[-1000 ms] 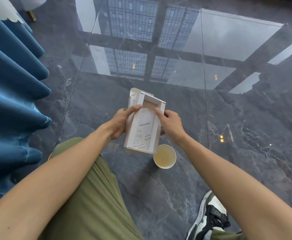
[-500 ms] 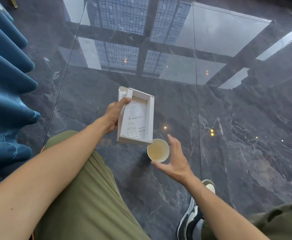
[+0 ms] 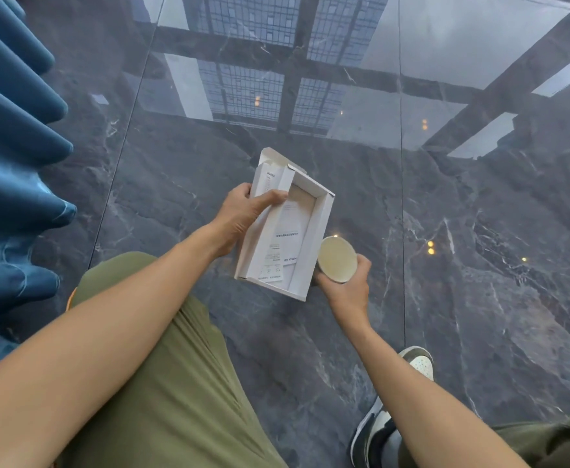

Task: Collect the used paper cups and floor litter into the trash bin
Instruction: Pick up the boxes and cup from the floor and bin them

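My left hand (image 3: pixel 243 214) grips a white open cardboard box (image 3: pixel 314 244) by its left side, thumb across the rim, with printed paper slips lying inside it. To the right of the box, my right hand (image 3: pixel 351 292) is wrapped around a paper cup (image 3: pixel 336 260), held off the floor with its cream-coloured inside facing up at me. Cup and box nearly touch at the box's right wall. No trash bin is in view.
Glossy dark marble floor (image 3: pixel 479 298) reflects window frames and ceiling lights. Blue curtain folds (image 3: pixel 13 163) hang along the left edge. My olive-trousered knee (image 3: pixel 162 383) fills the lower left, and a grey-and-white shoe (image 3: pixel 381 423) stands at the bottom right.
My right hand let go of the box, reached down to the cup on the floor, and now holds it lifted beside the box. The left hand kept the box.
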`<action>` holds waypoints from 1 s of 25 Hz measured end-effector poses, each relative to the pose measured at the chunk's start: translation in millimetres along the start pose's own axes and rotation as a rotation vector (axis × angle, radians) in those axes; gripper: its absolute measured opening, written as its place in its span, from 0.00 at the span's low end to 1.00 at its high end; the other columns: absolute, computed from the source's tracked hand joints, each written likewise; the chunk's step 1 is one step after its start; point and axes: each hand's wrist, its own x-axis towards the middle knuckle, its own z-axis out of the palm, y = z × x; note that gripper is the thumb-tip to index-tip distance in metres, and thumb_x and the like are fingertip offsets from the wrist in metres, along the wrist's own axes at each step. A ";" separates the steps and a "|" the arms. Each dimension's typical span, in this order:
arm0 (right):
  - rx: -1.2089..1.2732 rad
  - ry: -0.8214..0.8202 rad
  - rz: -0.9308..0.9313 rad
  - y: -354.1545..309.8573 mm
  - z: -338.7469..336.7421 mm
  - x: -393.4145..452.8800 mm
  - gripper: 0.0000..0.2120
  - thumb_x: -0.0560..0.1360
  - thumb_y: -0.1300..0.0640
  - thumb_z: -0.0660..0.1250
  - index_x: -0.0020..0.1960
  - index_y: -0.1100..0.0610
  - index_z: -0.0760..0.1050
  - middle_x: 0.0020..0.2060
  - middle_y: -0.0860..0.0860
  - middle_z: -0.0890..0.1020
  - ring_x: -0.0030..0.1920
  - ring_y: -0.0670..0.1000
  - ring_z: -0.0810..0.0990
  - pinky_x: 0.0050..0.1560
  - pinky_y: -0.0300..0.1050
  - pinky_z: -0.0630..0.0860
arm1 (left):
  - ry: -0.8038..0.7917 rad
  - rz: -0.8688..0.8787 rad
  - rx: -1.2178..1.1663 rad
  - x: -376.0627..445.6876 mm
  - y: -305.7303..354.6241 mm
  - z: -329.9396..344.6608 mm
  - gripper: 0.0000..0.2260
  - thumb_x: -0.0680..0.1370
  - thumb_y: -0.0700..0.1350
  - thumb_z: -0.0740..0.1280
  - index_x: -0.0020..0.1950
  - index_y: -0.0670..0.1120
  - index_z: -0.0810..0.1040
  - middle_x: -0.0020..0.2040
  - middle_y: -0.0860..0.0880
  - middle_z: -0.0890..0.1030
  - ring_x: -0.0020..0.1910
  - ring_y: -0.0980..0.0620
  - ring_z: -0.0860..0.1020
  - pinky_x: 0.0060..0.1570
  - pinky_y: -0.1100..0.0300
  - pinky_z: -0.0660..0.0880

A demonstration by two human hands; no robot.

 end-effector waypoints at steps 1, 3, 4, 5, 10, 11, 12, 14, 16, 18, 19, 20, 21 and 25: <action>0.073 0.054 0.018 -3.2 -0.5 7.6 0.33 0.69 0.53 0.81 0.65 0.48 0.64 0.52 0.43 0.78 0.54 0.49 0.80 0.45 0.40 0.73 | 0.028 0.009 -0.010 -1.1 1.8 0.7 0.18 0.76 0.53 0.77 0.58 0.45 0.77 0.50 0.50 0.83 0.44 0.53 0.81 0.41 0.59 0.75; 0.214 0.107 0.046 -15.7 -4.6 21.4 0.32 0.70 0.53 0.81 0.66 0.52 0.66 0.52 0.46 0.78 0.55 0.51 0.79 0.48 0.41 0.74 | 0.073 0.009 -0.071 -5.8 7.3 4.1 0.17 0.77 0.52 0.76 0.58 0.45 0.77 0.50 0.50 0.84 0.44 0.53 0.82 0.41 0.59 0.76; 0.259 0.107 0.044 -24.6 -9.4 25.1 0.31 0.70 0.52 0.81 0.66 0.52 0.67 0.53 0.47 0.79 0.55 0.51 0.80 0.50 0.42 0.75 | 0.080 0.004 -0.109 -13.6 12.3 8.7 0.17 0.76 0.52 0.76 0.58 0.45 0.77 0.50 0.49 0.85 0.45 0.52 0.83 0.42 0.58 0.77; 0.267 0.105 0.042 -36.0 -17.5 22.9 0.32 0.70 0.50 0.81 0.66 0.51 0.67 0.54 0.48 0.80 0.54 0.50 0.80 0.52 0.44 0.76 | 0.084 -0.001 -0.149 -25.1 19.3 14.5 0.19 0.75 0.53 0.77 0.58 0.45 0.77 0.51 0.48 0.85 0.45 0.50 0.84 0.44 0.57 0.79; 0.219 0.077 0.117 -126.5 -95.0 -47.5 0.31 0.69 0.45 0.80 0.64 0.49 0.68 0.55 0.48 0.78 0.55 0.50 0.79 0.56 0.46 0.76 | 0.097 -0.134 -0.346 -126.7 60.9 37.1 0.27 0.68 0.56 0.80 0.61 0.44 0.80 0.52 0.45 0.88 0.52 0.42 0.87 0.50 0.48 0.82; 0.205 0.084 0.138 -139.6 -106.4 -62.9 0.29 0.70 0.46 0.80 0.63 0.51 0.68 0.52 0.47 0.77 0.54 0.50 0.78 0.55 0.46 0.75 | 0.085 -0.163 -0.353 -144.8 60.9 39.0 0.30 0.67 0.57 0.80 0.63 0.43 0.80 0.53 0.44 0.88 0.54 0.40 0.87 0.50 0.48 0.82; 0.207 0.097 0.164 -163.7 -122.9 -82.4 0.28 0.71 0.47 0.80 0.62 0.53 0.67 0.50 0.46 0.75 0.53 0.50 0.76 0.54 0.47 0.74 | 0.072 -0.196 -0.341 -171.9 76.5 39.4 0.35 0.64 0.60 0.80 0.65 0.43 0.79 0.55 0.44 0.88 0.56 0.39 0.87 0.50 0.48 0.82; 0.208 0.099 0.232 -214.6 -158.6 -136.4 0.28 0.71 0.46 0.79 0.59 0.53 0.66 0.47 0.47 0.74 0.50 0.51 0.76 0.54 0.51 0.77 | 0.036 -0.270 -0.345 -235.2 118.5 37.5 0.39 0.63 0.62 0.79 0.68 0.41 0.79 0.56 0.42 0.89 0.58 0.37 0.86 0.55 0.44 0.83; 0.197 0.103 0.260 -267.7 -196.6 -193.1 0.29 0.70 0.43 0.79 0.59 0.52 0.66 0.47 0.48 0.75 0.47 0.50 0.76 0.56 0.55 0.78 | 0.006 -0.310 -0.363 -300.8 170.7 31.1 0.39 0.63 0.63 0.79 0.68 0.41 0.80 0.55 0.42 0.89 0.59 0.35 0.85 0.61 0.40 0.82; 0.188 0.102 0.284 -321.3 -231.4 -243.1 0.29 0.69 0.42 0.79 0.59 0.51 0.66 0.48 0.49 0.76 0.46 0.49 0.77 0.57 0.57 0.79 | -0.014 -0.343 -0.375 -359.3 218.2 23.3 0.40 0.63 0.64 0.80 0.68 0.42 0.80 0.56 0.41 0.89 0.60 0.35 0.85 0.63 0.38 0.81; 0.176 0.111 0.291 -341.8 -245.8 -264.7 0.29 0.69 0.41 0.79 0.59 0.51 0.66 0.49 0.50 0.76 0.46 0.48 0.78 0.57 0.56 0.79 | -0.031 -0.350 -0.387 -384.4 236.9 20.9 0.41 0.64 0.65 0.80 0.69 0.42 0.80 0.57 0.41 0.88 0.60 0.36 0.85 0.60 0.40 0.82; 0.178 0.128 0.283 -368.9 -262.7 -291.2 0.29 0.70 0.42 0.79 0.60 0.51 0.66 0.50 0.51 0.76 0.46 0.48 0.77 0.56 0.56 0.80 | -0.058 -0.351 -0.392 -415.4 262.7 17.1 0.41 0.64 0.66 0.79 0.69 0.43 0.79 0.58 0.41 0.88 0.60 0.37 0.86 0.55 0.43 0.83; 0.181 0.139 0.274 -390.8 -276.5 -315.2 0.30 0.70 0.43 0.79 0.60 0.51 0.65 0.51 0.51 0.76 0.46 0.48 0.77 0.56 0.56 0.80 | -0.073 -0.356 -0.408 -442.7 283.7 13.1 0.41 0.65 0.67 0.79 0.70 0.43 0.78 0.59 0.41 0.88 0.60 0.38 0.86 0.50 0.47 0.83; 0.184 0.172 0.219 -444.9 -304.2 -385.0 0.33 0.69 0.45 0.80 0.63 0.53 0.66 0.54 0.54 0.75 0.51 0.54 0.79 0.51 0.50 0.79 | -0.095 -0.313 -0.449 -523.6 333.8 -3.8 0.46 0.64 0.63 0.83 0.72 0.39 0.73 0.61 0.40 0.87 0.58 0.40 0.86 0.46 0.52 0.83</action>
